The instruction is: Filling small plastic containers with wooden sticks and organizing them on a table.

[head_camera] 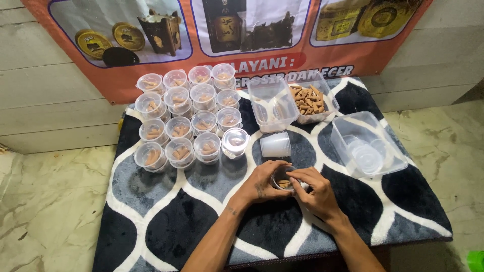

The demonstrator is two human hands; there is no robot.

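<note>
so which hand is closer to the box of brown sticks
Right. The right hand sits below the box of brown sticks, slightly toward its side. The left hand lies further left, both wrapped around a small clear cup.

Clear glossy plastic cups (177, 130) (lidded) sit on a soft plush mat (166, 221).

Before me: a pale plank wall (45, 95) bearing an orange banner (353, 60). My patterned grey, black and white rug (166, 216) overlies a worn, stained marble floor (45, 201).
</note>
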